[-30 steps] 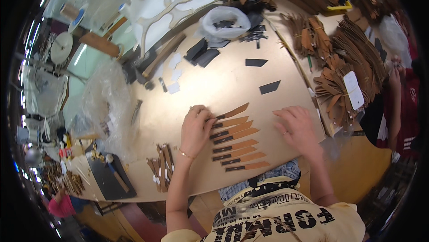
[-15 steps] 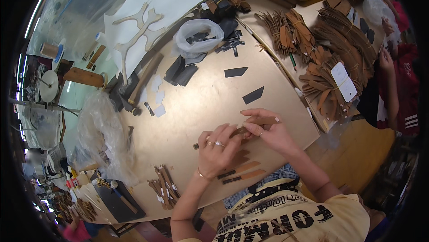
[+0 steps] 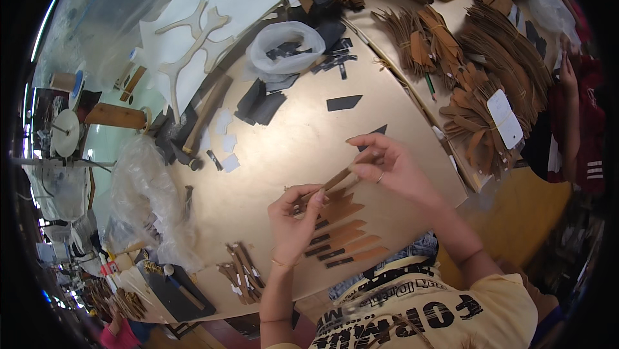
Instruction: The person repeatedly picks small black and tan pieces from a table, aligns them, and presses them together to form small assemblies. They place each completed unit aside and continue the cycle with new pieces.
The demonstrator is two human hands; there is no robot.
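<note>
Brown strip (image 3: 336, 180) above fanned strips (image 3: 345, 236)

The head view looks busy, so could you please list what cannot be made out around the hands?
- Brown strip, head view: its ends are covered by the fingers of the left hand and right hand.
- Row of brown and black strips: the left hand hides their near ends.
- Small strip pile: too small to count.
- Co-worker's arm: cut off by the right edge.

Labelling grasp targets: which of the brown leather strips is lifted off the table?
The brown strip held at its ends by the left hand and right hand; the other strips lie flat in a row below.
</note>
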